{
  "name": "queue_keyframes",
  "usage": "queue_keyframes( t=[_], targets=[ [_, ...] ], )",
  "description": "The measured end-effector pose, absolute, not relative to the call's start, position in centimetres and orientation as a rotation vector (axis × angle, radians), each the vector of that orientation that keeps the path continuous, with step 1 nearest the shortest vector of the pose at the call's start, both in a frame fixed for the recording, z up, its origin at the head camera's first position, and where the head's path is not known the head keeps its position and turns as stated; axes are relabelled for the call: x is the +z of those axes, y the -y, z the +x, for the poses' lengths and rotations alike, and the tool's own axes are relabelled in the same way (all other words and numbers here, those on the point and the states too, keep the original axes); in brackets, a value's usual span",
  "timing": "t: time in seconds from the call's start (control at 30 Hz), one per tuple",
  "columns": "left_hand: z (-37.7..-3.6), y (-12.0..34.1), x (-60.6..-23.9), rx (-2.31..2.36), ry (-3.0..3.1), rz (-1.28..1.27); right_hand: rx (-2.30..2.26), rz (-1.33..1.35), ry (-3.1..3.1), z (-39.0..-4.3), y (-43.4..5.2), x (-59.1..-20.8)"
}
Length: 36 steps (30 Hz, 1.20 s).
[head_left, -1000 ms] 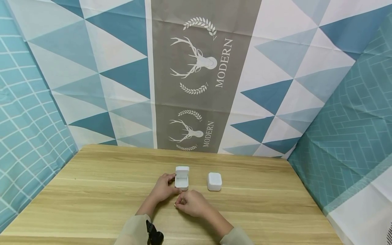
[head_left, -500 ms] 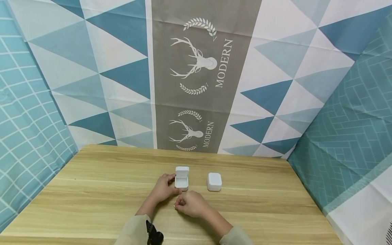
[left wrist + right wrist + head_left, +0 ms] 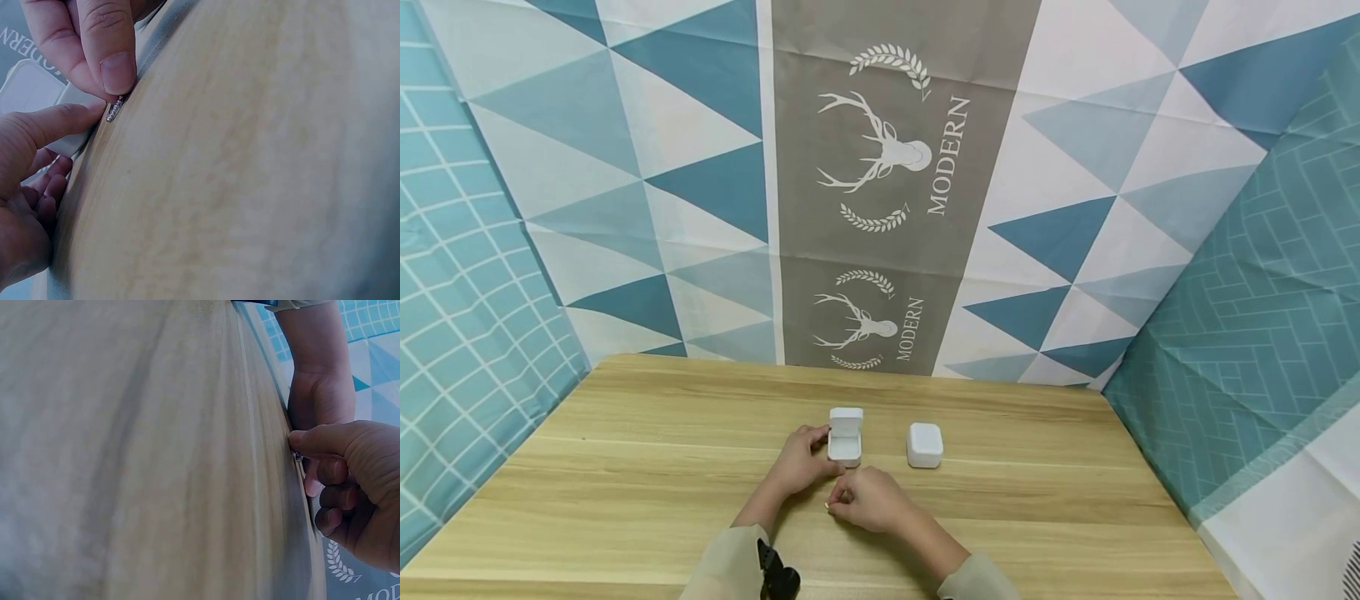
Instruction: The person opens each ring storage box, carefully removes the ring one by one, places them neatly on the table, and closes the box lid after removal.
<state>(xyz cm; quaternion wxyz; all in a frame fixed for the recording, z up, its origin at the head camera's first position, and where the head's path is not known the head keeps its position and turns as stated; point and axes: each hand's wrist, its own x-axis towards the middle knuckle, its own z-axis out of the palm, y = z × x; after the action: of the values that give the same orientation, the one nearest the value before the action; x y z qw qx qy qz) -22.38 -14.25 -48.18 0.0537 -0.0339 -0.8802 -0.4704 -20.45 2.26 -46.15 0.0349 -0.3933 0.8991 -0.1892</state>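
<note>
Pinching a small shiny piece point(image 3: 114, 111) between the thumb and the fingers, the right hand point(image 3: 871, 500) is low over the bench point(image 3: 1037, 500), on the near side of an open white box point(image 3: 845, 450). The piece sticks out under the fingertips, and it seems to carry tiny sparkling stones; whether it touches the bench, I cannot tell. The other fingers of this hand are folded toward the palm. The left hand point(image 3: 800, 463) holds the open white box from its left side, with the thumb at the front corner and the fingers curled round the farther part. The lid point(image 3: 846, 414) of this box stands raised at the back, and the inside looks white also. To the right, apart from it, there is a closed white box point(image 3: 925, 445) with rounded corners. Both arms wear light sleeves point(image 3: 726, 567), and at the left cuff is a black object point(image 3: 781, 581). Behind the bench hangs a cloth point(image 3: 707, 208) of blue and white triangles, having a grey band point(image 3: 805, 292) with deer heads and the word MODERN
</note>
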Motion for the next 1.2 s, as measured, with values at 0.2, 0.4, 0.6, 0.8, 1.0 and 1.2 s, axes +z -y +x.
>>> queue_keyframes(
  t=[0.2,0.4,0.6,0.8,1.0,1.2],
  targets=[
    [-22.4,14.3,-48.1,-1.434,2.670,-0.107,-0.580,-1.215,-2.764,-20.5,-2.3,-46.2],
    [-22.3,14.2,-48.1,-1.430,2.667,-0.112,-0.581,-1.219,-2.757,-20.5,-2.3,-46.2],
    [-22.4,14.2,-48.1,-1.442,2.657,-0.112,-0.585,-1.231,-2.759,-20.6,-2.4,-46.3],
    [-22.5,14.2,-48.3,-1.435,2.652,-0.111,-0.698,-1.161,-2.731,-20.7,-2.5,-46.3],
    [-22.4,14.2,-48.2,-1.446,2.656,-0.110,-0.901,-1.063,-2.643,-20.9,-2.9,-46.0],
    [-22.4,14.2,-48.3,-1.439,2.647,-0.120,-1.029,-1.045,-2.597,-21.2,-3.3,-45.8]
  ],
)
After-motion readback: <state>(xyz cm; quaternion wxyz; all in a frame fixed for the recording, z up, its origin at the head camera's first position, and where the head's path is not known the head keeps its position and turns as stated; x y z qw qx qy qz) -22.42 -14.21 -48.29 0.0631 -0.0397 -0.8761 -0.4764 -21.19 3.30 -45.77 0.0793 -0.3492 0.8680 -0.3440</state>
